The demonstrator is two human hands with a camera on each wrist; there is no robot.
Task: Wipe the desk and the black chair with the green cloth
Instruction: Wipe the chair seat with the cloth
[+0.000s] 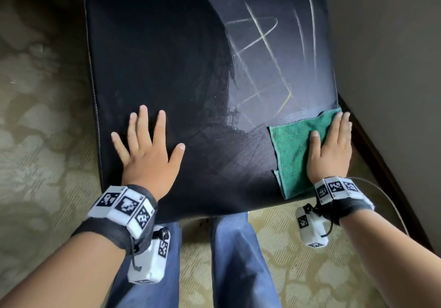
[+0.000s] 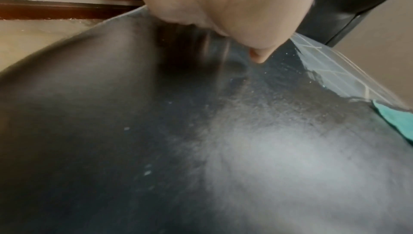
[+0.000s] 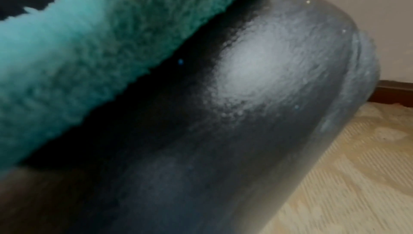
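The black chair seat [image 1: 167,57] fills the head view, with pale chalk-like scribbles [image 1: 265,52] on its right half and a darker, smear-free left half. A green cloth [image 1: 293,150] lies flat on the seat's near right corner. My right hand [image 1: 331,145] presses on it with straight fingers. My left hand [image 1: 145,145] rests flat on the bare seat at the near left, fingers spread. In the right wrist view the cloth [image 3: 78,57] lies on the seat [image 3: 245,131]. The left wrist view shows my palm [image 2: 223,4] on the seat [image 2: 111,131] and a cloth corner [image 2: 397,119].
Patterned beige carpet [image 1: 35,140] surrounds the chair. A wall with a dark wooden skirting board [image 1: 381,164] runs close along the chair's right side. My legs in blue jeans [image 1: 238,260] stand at the seat's front edge. A thin white cable [image 1: 386,193] trails from my right wrist.
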